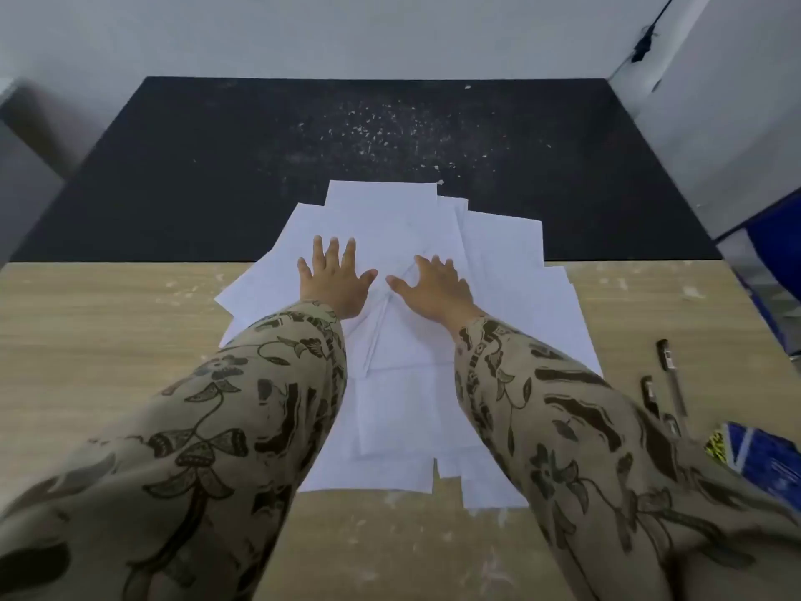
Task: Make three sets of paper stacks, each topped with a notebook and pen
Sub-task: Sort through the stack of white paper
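- Left hand: flat, fingers spread, pressing on loose paper sheets mid wooden table
- Right hand: fingers spread, resting on the same sheets, just beside the left
- Pens and blue notebook: near right edge, apart from sheets

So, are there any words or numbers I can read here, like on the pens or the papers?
No text here can be read.
white papers: blank, no writing shows.
pens: small pale labels, too small to read.
blue notebook: patterned cover, too blurred to tell if it has words.
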